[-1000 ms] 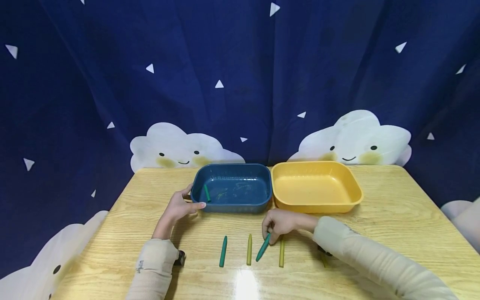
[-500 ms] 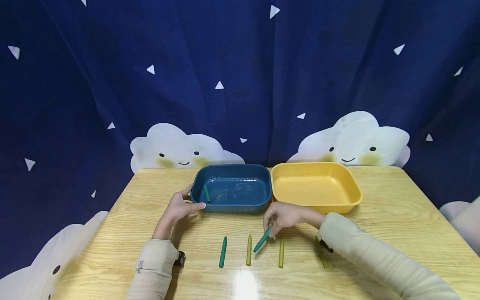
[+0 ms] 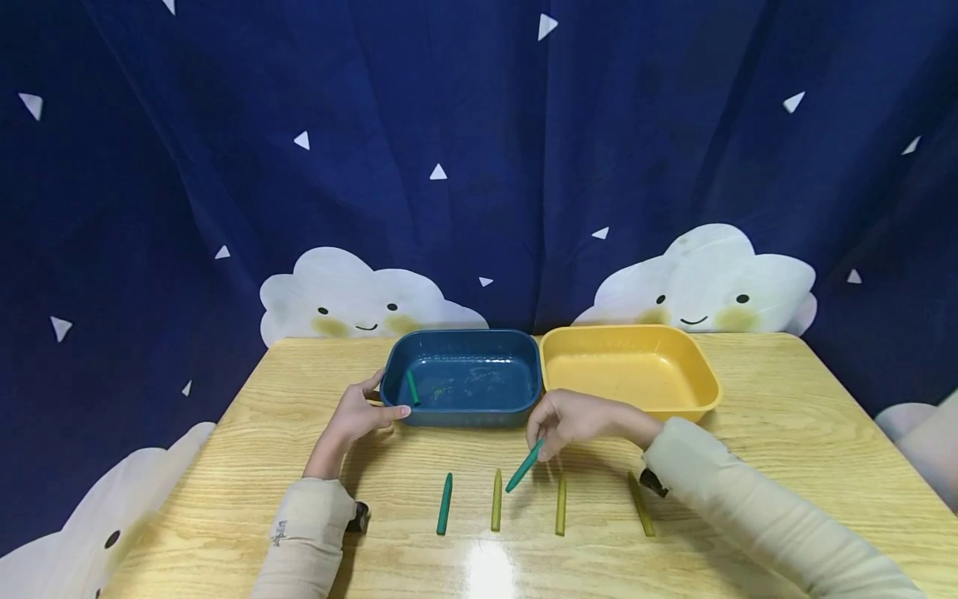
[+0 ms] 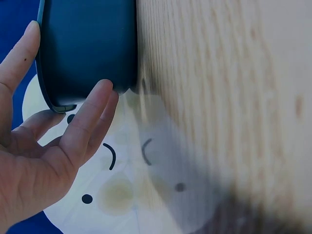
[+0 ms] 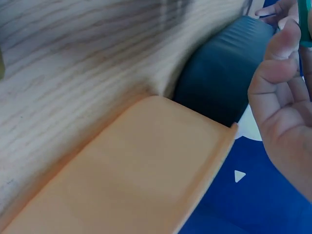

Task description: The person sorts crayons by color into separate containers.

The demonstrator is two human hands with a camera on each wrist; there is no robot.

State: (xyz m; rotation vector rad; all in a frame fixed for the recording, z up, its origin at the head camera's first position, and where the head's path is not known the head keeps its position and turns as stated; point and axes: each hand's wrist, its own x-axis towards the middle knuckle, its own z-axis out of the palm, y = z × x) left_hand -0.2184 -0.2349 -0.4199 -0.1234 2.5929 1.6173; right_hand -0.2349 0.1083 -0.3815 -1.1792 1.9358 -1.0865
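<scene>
My right hand (image 3: pixel 575 418) pinches a green crayon (image 3: pixel 525 467) above the table, its lower end slanting down to the left. Only part of that crayon (image 5: pixel 305 24) shows at the edge of the right wrist view. My left hand (image 3: pixel 361 411) rests at the left end of a dark blue bin (image 3: pixel 467 418), thumb over its front rim. Fairly straight fingers (image 4: pixel 85 122) touch the bin's end wall in the left wrist view. Another green crayon (image 3: pixel 413 388) lies inside this bin. A yellow bin (image 3: pixel 621 378) stands right beside it, just behind my right hand.
In a row on the wooden table (image 3: pixel 404 566) lie a green crayon (image 3: pixel 445 504) and yellow crayons: one left of centre (image 3: pixel 497 500), one in the middle (image 3: pixel 560 504), one under the right sleeve (image 3: pixel 640 504). A dark blue curtain (image 3: pixel 479 125) hangs behind.
My right hand has lifted the green crayon off the table and moved it up and back towards the bins. My left hand stays at the blue bin.
</scene>
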